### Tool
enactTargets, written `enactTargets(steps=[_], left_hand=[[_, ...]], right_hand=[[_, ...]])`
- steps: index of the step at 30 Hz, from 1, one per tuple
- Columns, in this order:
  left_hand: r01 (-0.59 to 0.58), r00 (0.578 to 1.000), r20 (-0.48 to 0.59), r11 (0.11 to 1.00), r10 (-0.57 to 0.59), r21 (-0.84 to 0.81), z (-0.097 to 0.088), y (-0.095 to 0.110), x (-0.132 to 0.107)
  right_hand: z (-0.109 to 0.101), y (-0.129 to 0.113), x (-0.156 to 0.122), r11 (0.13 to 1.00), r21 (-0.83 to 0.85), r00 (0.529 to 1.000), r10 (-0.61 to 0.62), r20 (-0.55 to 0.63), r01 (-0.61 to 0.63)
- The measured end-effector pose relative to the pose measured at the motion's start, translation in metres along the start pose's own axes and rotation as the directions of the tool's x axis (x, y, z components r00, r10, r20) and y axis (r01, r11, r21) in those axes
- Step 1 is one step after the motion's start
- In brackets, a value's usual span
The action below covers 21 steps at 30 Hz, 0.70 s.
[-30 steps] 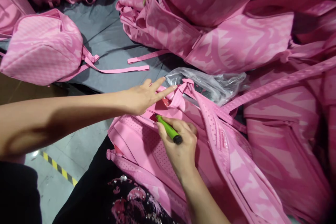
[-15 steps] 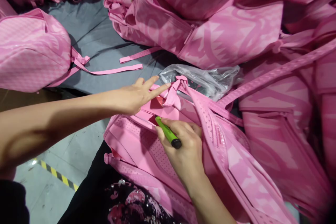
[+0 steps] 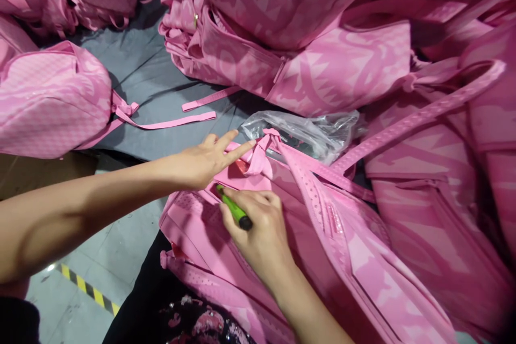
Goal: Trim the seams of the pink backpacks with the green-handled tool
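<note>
A pink patterned backpack (image 3: 310,258) lies tilted before me, its padded back side and straps facing up. In my right hand (image 3: 258,226) is a green marker (image 3: 234,207) with a black end; its tip points at the seam near the backpack's top edge. Resting on that top edge, my left hand (image 3: 203,164) has its fingers spread, close to a knotted pink strap (image 3: 262,155). A small red patch shows beside the knot. The marker's tip is partly shaded, so contact with the fabric cannot be made out.
A clear plastic bag (image 3: 318,131) lies just behind the backpack on the dark grey cloth (image 3: 153,75). Another pink backpack (image 3: 52,99) sits at left with its strap trailing. More pink bags (image 3: 290,64) are piled behind and at right. Yellow-black tape (image 3: 86,287) marks the floor.
My right hand has moved left along the seam with the marker, closer to my left hand. The left hand keeps its place on the backpack; the view has tilted slightly.
</note>
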State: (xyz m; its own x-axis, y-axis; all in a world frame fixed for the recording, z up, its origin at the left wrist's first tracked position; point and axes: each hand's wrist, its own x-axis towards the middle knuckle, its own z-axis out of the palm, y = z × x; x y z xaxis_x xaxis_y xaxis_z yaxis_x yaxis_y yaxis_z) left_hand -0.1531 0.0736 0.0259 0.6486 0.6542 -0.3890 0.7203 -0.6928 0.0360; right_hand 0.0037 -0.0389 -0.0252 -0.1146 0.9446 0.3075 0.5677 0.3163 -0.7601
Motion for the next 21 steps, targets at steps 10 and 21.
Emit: enactTargets(steps=[10, 21], left_hand=[[0.028, 1.0, 0.004, 0.999, -0.028, -0.033, 0.005, 0.003, 0.003], [0.011, 0.997, -0.081, 1.0, -0.013, -0.024, 0.008, 0.004, -0.003]], right_hand=[[-0.042, 0.015, -0.019, 0.986, -0.162, 0.998, -0.054, -0.043, 0.047], [-0.026, 0.009, -0.007, 0.986, -0.16, 0.998, 0.034, -0.044, -0.041]])
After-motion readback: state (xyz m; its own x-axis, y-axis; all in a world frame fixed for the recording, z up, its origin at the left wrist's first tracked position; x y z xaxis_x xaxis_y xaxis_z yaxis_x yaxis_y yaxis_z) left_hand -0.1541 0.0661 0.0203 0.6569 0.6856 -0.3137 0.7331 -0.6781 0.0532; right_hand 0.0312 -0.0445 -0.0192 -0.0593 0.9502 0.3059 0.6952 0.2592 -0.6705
